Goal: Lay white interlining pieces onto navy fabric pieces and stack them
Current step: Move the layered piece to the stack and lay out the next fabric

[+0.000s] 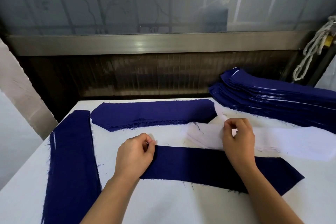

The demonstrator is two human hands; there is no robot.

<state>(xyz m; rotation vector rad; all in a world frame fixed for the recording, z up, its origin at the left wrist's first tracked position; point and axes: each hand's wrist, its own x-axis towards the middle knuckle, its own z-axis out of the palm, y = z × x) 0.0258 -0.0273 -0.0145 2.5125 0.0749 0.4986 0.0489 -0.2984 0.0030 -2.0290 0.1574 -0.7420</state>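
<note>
Risks lifting two clinging sheets or landing crooked, with right hand [238, 140] fingers [229, 125] pinching an edge of the white interlining piece [222, 121] just beyond the navy fabric piece [209, 166] lying flat on the tabletop [163, 205], left hand [134, 154] fingers [148, 142] seemingly pinching its left corner.

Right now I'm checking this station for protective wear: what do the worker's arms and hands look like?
The left hand and right hand are bare: no gloves, and no rings show. The left forearm and right forearm are bare too, down to the bottom edge of the picture, with no sleeve, watch or bracelet in view.
</note>
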